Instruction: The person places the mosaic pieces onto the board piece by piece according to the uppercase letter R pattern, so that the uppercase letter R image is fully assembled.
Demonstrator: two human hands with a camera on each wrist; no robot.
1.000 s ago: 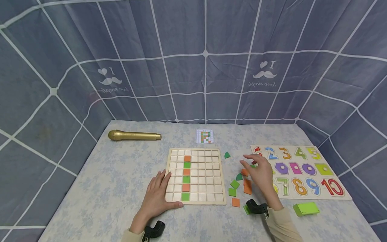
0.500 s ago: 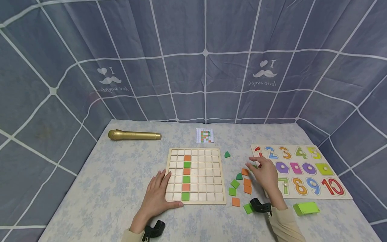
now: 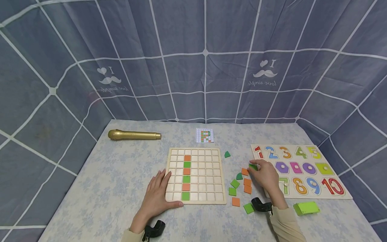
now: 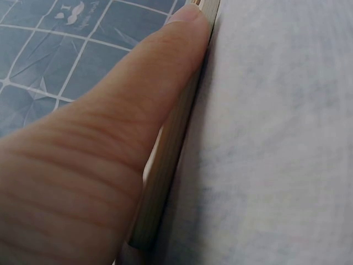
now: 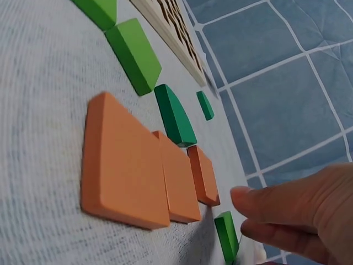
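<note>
Grasping a green tile (image 5: pixel 226 237) towards the desk's (image 3: pixel 90 188) right edge seems underway, lifting probably next; right grip (image 3: pixel 266 175) pinch unclear, left grip (image 3: pixel 155 194) spread.

Tiles (image 3: pixel 235 202) orng./grn., cloth (image 3: pixel 183 30) blue w/ wht. grid.

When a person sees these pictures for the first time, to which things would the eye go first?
Probably first to the wooden grid board near the middle of the table, with one column of alternating orange and green tiles. Next might come the number puzzle at the right, full of bright colours. The gold microphone, lying at the back left, also stands out.
</note>
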